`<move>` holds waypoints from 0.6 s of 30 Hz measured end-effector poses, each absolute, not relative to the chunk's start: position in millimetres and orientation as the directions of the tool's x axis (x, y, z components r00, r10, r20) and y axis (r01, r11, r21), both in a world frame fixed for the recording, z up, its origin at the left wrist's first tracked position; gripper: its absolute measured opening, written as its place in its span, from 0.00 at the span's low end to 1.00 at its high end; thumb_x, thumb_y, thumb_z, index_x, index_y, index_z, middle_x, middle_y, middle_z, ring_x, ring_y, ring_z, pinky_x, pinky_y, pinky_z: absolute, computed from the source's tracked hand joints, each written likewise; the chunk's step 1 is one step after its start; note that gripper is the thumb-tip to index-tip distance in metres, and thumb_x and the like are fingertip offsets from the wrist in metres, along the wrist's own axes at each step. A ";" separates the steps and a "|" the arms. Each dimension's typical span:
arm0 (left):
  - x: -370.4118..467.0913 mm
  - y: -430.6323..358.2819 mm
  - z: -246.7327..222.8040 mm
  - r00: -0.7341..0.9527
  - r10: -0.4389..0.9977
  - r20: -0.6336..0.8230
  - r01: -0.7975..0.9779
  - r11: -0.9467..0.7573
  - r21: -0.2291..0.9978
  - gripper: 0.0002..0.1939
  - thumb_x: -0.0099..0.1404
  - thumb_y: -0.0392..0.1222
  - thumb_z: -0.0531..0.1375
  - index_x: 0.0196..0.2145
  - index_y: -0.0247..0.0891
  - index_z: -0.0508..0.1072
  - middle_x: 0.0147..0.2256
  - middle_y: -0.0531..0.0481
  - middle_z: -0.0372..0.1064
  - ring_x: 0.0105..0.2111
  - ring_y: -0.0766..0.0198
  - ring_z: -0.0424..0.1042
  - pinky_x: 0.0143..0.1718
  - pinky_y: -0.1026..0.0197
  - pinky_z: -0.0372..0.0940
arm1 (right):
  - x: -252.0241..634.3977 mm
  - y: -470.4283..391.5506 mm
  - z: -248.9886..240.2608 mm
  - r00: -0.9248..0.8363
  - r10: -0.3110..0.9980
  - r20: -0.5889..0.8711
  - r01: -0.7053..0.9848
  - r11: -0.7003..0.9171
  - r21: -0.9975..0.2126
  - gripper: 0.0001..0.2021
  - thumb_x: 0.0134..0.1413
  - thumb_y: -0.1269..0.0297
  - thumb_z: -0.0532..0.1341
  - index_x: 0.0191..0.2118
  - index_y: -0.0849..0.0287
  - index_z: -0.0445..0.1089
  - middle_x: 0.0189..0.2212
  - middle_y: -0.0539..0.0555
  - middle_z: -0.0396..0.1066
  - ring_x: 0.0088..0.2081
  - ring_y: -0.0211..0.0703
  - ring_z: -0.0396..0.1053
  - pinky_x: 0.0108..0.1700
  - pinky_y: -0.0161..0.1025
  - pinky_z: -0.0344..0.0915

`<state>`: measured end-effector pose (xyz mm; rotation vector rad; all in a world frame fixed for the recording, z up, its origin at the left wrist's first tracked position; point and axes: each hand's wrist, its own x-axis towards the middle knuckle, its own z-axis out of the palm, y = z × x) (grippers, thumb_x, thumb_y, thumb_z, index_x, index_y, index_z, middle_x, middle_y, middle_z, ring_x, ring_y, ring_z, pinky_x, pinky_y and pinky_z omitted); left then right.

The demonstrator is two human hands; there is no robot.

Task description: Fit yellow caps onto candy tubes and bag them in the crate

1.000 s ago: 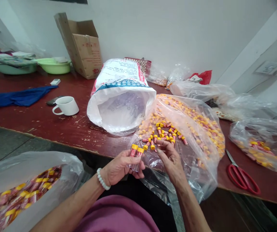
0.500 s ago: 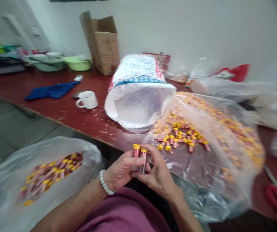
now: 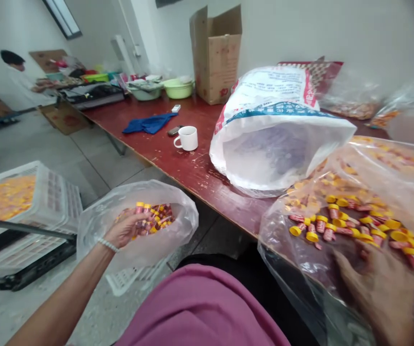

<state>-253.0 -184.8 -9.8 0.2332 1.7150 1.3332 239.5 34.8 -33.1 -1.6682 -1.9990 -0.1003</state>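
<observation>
My left hand (image 3: pixel 124 229), with a pale bead bracelet at the wrist, reaches into a clear plastic bag (image 3: pixel 100 211) at the left. Its fingers are closed around two small clear tubes (image 3: pixel 143 209) with yellow caps and reddish contents. A heap of similar tubes (image 3: pixel 163 215) lies in that bag, just beyond the fingers. At the right, my right hand (image 3: pixel 383 288) is over another clear bag (image 3: pixel 282 226) on the table, thumb and fingers apart. Its fingertips are close to loose yellow-capped tubes (image 3: pixel 329 231); motion blur hides whether they touch any.
A large white sack (image 3: pixel 264 96) lies open-mouthed on the red table (image 3: pixel 163 149). A white mug (image 3: pixel 188 138), a blue cloth (image 3: pixel 149 124) and a cardboard box (image 3: pixel 217 67) stand or lie behind. White crates (image 3: pixel 58 192) are at left. A person (image 3: pixel 22 86) works far left.
My hands have parted: the left moved down-left into the bag with the two tubes, the right moved right to the loose tubes. The view has turned left.
</observation>
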 end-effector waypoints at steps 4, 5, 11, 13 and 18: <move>-255.6 -176.2 -31.4 -0.547 0.558 -0.623 -0.435 0.446 0.782 0.15 0.51 0.37 0.67 0.36 0.34 0.68 0.31 0.45 0.74 0.28 0.60 0.75 0.28 0.62 0.68 | 242.8 41.2 -54.6 -0.154 0.883 0.443 0.962 0.237 -0.139 0.24 0.49 0.46 0.48 0.40 0.57 0.70 0.37 0.70 0.70 0.42 0.64 0.66 0.38 0.56 0.59; -253.9 -174.5 -30.8 -0.568 0.549 -0.613 -0.428 0.440 0.790 0.16 0.51 0.36 0.66 0.38 0.35 0.67 0.30 0.46 0.74 0.29 0.60 0.75 0.29 0.63 0.68 | 242.7 42.6 -57.6 -0.158 0.885 0.437 0.960 0.241 -0.141 0.25 0.49 0.46 0.47 0.41 0.58 0.70 0.36 0.69 0.71 0.40 0.63 0.67 0.38 0.55 0.59; -234.1 -162.2 18.7 -0.816 0.518 -0.256 -0.161 0.222 0.962 0.18 0.53 0.35 0.64 0.41 0.44 0.66 0.35 0.56 0.71 0.29 0.68 0.72 0.30 0.67 0.67 | 236.1 39.8 -61.1 -0.153 0.866 0.476 0.958 0.249 -0.145 0.20 0.53 0.54 0.48 0.43 0.60 0.70 0.42 0.60 0.72 0.42 0.57 0.67 0.43 0.53 0.61; -222.0 -147.5 45.5 -0.862 0.508 0.010 0.086 0.126 0.988 0.14 0.53 0.37 0.64 0.38 0.43 0.69 0.36 0.57 0.70 0.30 0.70 0.70 0.33 0.69 0.66 | 231.9 37.5 -62.9 -0.127 0.852 0.507 0.960 0.235 -0.153 0.18 0.55 0.58 0.49 0.43 0.59 0.71 0.44 0.59 0.72 0.43 0.55 0.67 0.45 0.53 0.60; -170.4 -59.1 92.4 -0.424 0.834 0.352 0.588 -0.042 0.808 0.10 0.58 0.41 0.60 0.39 0.39 0.72 0.39 0.49 0.72 0.39 0.61 0.70 0.45 0.61 0.64 | 231.2 36.3 -68.2 -0.131 0.800 0.585 0.951 0.269 -0.154 0.15 0.56 0.65 0.50 0.44 0.61 0.70 0.44 0.61 0.71 0.44 0.53 0.66 0.45 0.51 0.62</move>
